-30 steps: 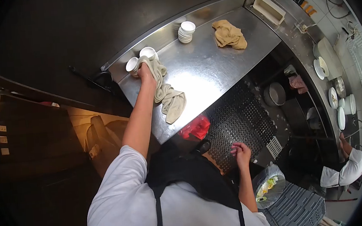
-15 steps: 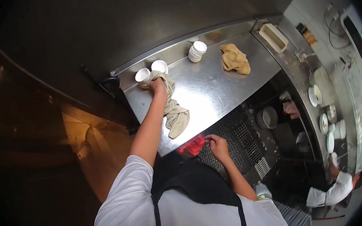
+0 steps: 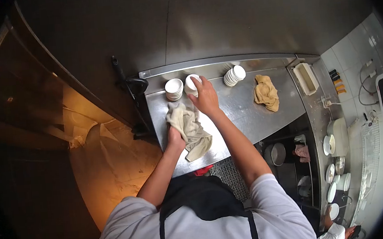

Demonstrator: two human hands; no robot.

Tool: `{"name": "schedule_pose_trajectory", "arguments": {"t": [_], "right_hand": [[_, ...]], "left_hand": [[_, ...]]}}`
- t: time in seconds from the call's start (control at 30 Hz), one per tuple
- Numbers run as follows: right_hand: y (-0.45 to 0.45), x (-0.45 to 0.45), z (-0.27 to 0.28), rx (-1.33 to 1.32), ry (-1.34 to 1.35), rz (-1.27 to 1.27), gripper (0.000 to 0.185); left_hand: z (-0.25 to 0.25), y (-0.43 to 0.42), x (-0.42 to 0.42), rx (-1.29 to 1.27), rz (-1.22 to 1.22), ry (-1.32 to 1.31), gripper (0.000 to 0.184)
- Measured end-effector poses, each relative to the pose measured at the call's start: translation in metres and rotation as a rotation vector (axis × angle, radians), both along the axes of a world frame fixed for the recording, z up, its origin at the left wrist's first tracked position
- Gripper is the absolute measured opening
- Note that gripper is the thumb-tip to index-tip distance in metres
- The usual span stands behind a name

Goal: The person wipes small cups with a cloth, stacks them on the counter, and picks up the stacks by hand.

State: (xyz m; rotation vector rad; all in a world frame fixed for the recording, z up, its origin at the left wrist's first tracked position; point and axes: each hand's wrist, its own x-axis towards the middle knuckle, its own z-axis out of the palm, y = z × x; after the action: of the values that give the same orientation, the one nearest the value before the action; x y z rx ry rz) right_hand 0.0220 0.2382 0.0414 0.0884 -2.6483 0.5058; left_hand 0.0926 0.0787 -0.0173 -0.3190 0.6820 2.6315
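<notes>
My left hand (image 3: 175, 138) is closed around a crumpled beige cloth (image 3: 191, 130), which droops over the near left part of the steel counter. Small white bowls stand in stacks along the counter's back edge. With fingers and thumb around its right side, my right hand (image 3: 206, 97) grips the middle stack of white bowls (image 3: 191, 85) and partly hides it. Just left of it, behind the cloth, is another bowl stack (image 3: 174, 89). A third, leaning stack (image 3: 234, 76) stands farther right, touched by neither hand.
A tan cloth (image 3: 266, 93) lies on the right of the steel counter (image 3: 245, 115). Beyond it sits a cream rectangular tub (image 3: 305, 79). Plates and bowls (image 3: 332, 193) line the right-hand worktop, where a co-worker's arm (image 3: 328, 216) shows. Below the counter's front edge is something red (image 3: 203, 170).
My left hand has drawn the beige cloth back from the bowls toward me. My right hand has risen from below the counter's front edge to the middle stack. The view has shifted.
</notes>
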Motion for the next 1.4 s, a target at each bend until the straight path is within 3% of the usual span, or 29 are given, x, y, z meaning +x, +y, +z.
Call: {"name": "schedule_pose_trajectory", "arguments": {"t": [0.13,0.27,0.4,0.6,0.8,0.87,0.93,0.97,1.13,1.4], "right_hand": [[0.009,-0.034,-0.032,0.128,-0.097,0.031,0.05],[0.014,-0.032,-0.03,0.117,-0.048,0.05,0.041],[0.024,-0.035,-0.042,0.145,0.052,0.117,0.044],[0.042,-0.019,-0.04,0.125,0.141,0.179,0.059],[0.168,-0.025,-0.032,0.035,0.261,-0.239,0.066],[0.206,-0.036,-0.017,-0.131,-0.02,-0.42,0.067],[0.219,-0.049,-0.019,-0.287,-0.19,-0.444,0.072],[0.223,-0.055,-0.024,-0.363,-0.275,-0.451,0.075],[0.214,-0.06,-0.046,-0.226,-0.28,-0.298,0.073],[0.176,-0.023,-0.014,-0.168,-0.492,-0.135,0.075]], "left_hand": [[0.05,-0.035,0.045,0.085,0.076,0.248,0.066],[0.133,-0.066,0.072,-0.006,0.012,0.431,0.063],[0.188,-0.075,0.082,-0.197,0.197,0.585,0.06],[0.169,-0.033,0.071,-0.486,0.461,0.585,0.056],[0.176,-0.019,0.115,-0.495,0.456,0.527,0.052],[0.181,-0.024,0.126,-0.521,0.479,0.52,0.051],[0.184,-0.028,0.137,-0.551,0.504,0.52,0.049],[0.186,-0.029,0.141,-0.563,0.514,0.517,0.049],[0.187,-0.024,0.149,-0.623,0.538,0.5,0.045],[0.184,-0.024,0.146,-0.633,0.514,0.511,0.041]]}}
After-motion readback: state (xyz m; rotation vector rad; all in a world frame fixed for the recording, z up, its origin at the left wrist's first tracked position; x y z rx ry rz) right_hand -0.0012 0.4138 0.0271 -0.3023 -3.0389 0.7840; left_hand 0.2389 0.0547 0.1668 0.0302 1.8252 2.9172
